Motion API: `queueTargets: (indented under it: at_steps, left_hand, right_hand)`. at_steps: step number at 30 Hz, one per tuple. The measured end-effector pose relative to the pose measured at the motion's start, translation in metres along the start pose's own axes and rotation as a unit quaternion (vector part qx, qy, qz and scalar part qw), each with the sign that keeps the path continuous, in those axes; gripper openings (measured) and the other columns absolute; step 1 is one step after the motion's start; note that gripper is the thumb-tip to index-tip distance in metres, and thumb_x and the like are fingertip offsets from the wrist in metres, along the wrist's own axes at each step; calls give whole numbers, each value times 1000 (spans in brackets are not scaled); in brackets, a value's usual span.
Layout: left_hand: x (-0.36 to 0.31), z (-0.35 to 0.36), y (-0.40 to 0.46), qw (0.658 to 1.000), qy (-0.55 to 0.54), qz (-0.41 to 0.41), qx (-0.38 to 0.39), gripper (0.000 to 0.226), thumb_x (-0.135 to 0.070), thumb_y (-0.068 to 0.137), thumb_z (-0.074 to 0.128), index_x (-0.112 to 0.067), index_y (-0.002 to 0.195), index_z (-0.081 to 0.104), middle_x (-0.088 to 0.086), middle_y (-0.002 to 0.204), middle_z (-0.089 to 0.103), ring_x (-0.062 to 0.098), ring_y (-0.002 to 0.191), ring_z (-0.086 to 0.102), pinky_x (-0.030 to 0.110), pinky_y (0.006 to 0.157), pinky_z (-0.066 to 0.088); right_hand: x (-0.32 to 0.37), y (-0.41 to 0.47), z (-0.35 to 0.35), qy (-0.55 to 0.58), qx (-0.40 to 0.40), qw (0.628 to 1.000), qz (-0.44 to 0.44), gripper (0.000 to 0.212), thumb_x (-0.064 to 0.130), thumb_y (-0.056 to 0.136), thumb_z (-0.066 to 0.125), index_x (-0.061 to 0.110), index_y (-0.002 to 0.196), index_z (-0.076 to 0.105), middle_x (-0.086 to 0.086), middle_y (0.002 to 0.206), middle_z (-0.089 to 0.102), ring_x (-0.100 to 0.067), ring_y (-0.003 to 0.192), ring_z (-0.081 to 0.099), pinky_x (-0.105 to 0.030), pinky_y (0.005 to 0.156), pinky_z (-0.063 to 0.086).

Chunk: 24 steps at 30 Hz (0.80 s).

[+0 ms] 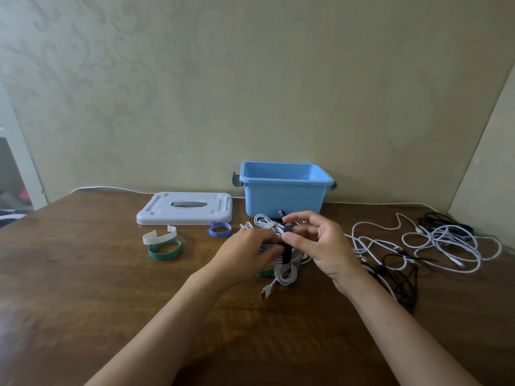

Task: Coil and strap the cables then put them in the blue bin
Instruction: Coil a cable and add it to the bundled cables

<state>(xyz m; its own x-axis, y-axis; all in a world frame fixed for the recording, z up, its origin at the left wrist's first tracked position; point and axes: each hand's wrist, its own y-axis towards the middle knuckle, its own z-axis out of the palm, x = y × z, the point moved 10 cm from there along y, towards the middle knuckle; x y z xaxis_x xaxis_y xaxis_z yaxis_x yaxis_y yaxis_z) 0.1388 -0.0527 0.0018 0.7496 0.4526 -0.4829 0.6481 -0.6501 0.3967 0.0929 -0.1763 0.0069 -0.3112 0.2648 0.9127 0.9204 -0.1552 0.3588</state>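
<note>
Our right hand (320, 243) pinches the black strap (287, 247) between thumb and forefinger at its upper end, the other fingers fanned loosely above it. Our left hand (248, 254) curls round the coiled white cable (287, 270) from the left, fingers wrapped over the bundle and holding the loops together just beside the strap.

The strap runs nearly straight toward and away from us, crossing the bundle at its middle, while the coil's long axis lies roughly from upper left to lower right, with loops sticking out behind our fingers and a looped end and the USB plug (266, 291) hanging out on the near side. So the strap sits square across the coil, between our two hands, and we judge that the right hand is the one placed to pull it snug and press it closed, with the left only steadying.

Straight beyond the hands, close behind the coil, stands the blue bin (284, 188), open and, as far as we see into it, holding nothing. It is directly ahead, so the bundle needs only a short forward lift over the near wall.

Out to the right on the wooden table (83, 260) lie the loose white cables (443, 243) and the black cables (398, 277), tangled together, nearer our right hand. To the left lie the white strap (158, 236), green strap (164, 250), blue strap (220, 229) and the bin's lid (185, 208).
</note>
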Motion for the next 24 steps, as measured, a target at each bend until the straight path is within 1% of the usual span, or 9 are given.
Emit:
queueTargets:
  at_steps: [3, 7, 11, 13, 15, 16, 20, 22, 24]
  left_hand:
    - [-4, 3, 0, 1000, 24, 10, -3, 16, -30, 95, 63, -21, 105, 71, -4, 94, 73, 16, 82, 65, 42, 74, 54]
    - [-10, 1, 0, 998, 53, 29, -18, 16, -32, 92, 65, -20, 100, 71, -2, 91, 73, 19, 81, 64, 41, 71, 52]
    - [-19, -4, -4, 994, 81, 57, -42, 16, -31, 93, 64, -17, 96, 70, 0, 90, 72, 20, 80, 62, 38, 70, 51]
    - [-22, -7, -6, 993, 77, 69, -59, 14, -31, 93, 64, -17, 94, 69, 1, 87, 71, 20, 79, 61, 38, 69, 50]
    - [-25, -9, -8, 992, 73, 78, -71, 14, -31, 92, 65, -18, 93, 69, 0, 86, 71, 19, 78, 59, 39, 68, 50]
    - [-25, -9, -9, 991, 73, 81, -77, 13, -31, 92, 65, -18, 93, 69, 0, 85, 70, 19, 78, 59, 40, 69, 51]
    - [-28, -13, -11, 989, 69, 71, -109, 16, -34, 92, 67, -18, 94, 64, -2, 89, 69, 16, 80, 60, 38, 69, 52]
    - [-29, -15, -11, 988, 71, 73, -119, 17, -34, 92, 68, -18, 94, 63, -2, 90, 68, 16, 81, 60, 37, 69, 52]
    - [-32, -16, -12, 984, 82, 88, -128, 17, -33, 91, 68, -17, 93, 63, -1, 88, 67, 19, 78, 59, 37, 65, 50]
  right_hand:
    - [1, 0, -5, -11, -34, 999, -13, 30, 12, 84, 81, 24, 110, 70, 2, 87, 79, -7, 82, 73, -19, 76, 52]
    - [-2, 0, -5, -7, -50, 999, -16, 28, 9, 83, 81, 23, 104, 71, 3, 80, 78, -2, 78, 72, -10, 69, 49]
    - [-7, 1, -2, -9, -42, 999, -1, 23, 12, 84, 80, 23, 102, 72, 5, 76, 77, 2, 70, 69, -8, 64, 46]
    - [-11, 3, -1, -7, -35, 999, 14, 20, 14, 85, 80, 25, 101, 73, 4, 78, 78, 3, 77, 70, -9, 68, 47]
    - [-14, 5, -2, -9, -37, 999, 27, 19, 17, 84, 81, 26, 99, 74, 1, 86, 78, 2, 92, 71, -14, 80, 51]
    - [-15, 5, -2, -11, -41, 999, 31, 18, 17, 84, 81, 26, 98, 75, -1, 89, 78, 1, 95, 71, -16, 83, 52]
    - [-18, 2, -5, -1, -57, 998, 39, 16, 18, 85, 81, 25, 98, 76, 0, 88, 79, 3, 94, 70, -9, 72, 48]
    - [-20, 2, -6, -1, -54, 998, 45, 16, 20, 85, 81, 27, 99, 76, 1, 90, 79, 1, 97, 70, -13, 75, 49]
    - [-21, 3, -4, -9, -42, 998, 53, 17, 24, 87, 80, 30, 102, 75, 2, 96, 78, -1, 103, 69, -22, 84, 51]
